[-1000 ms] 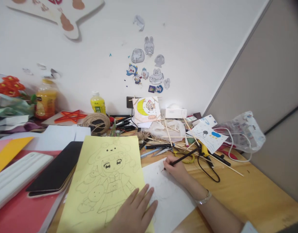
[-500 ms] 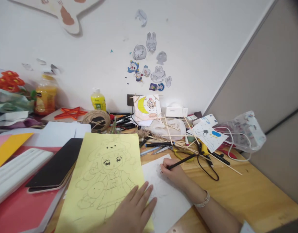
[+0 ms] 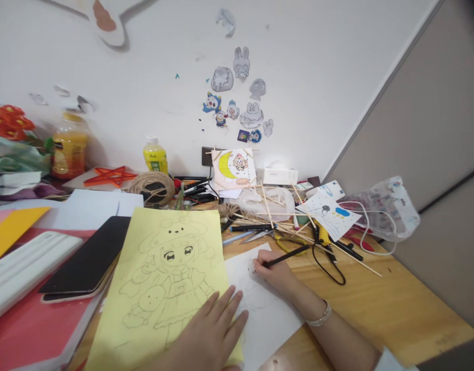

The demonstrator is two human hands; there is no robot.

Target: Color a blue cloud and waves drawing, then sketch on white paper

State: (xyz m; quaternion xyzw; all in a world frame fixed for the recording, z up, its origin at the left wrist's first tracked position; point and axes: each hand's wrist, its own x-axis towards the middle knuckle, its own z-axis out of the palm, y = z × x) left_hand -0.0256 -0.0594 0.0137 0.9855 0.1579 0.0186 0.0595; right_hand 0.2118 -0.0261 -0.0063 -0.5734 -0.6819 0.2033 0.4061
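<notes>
My right hand (image 3: 277, 274) is closed round a black pencil (image 3: 289, 255), its tip resting on a white sheet (image 3: 260, 314) near that sheet's upper edge. A silver bracelet sits on that wrist. My left hand (image 3: 209, 332) lies flat with fingers stretched out across the lower right corner of a yellow sheet (image 3: 167, 288) that carries a pencil drawing of a cartoon girl. The yellow sheet overlaps the white one on the wooden desk (image 3: 395, 304).
A black tablet (image 3: 88, 263) and a white case (image 3: 24, 273) lie on red paper at left. Behind are a twine coil (image 3: 152, 186), two yellow bottles, pens, wooden sticks (image 3: 283, 216), scissors, small drawings and a plastic bag (image 3: 384, 208). Stickers dot the wall.
My right hand and the pencil tip have slid a little leftward across the white sheet. My left hand stays flat on the yellow sheet. The view has tipped slightly downward.
</notes>
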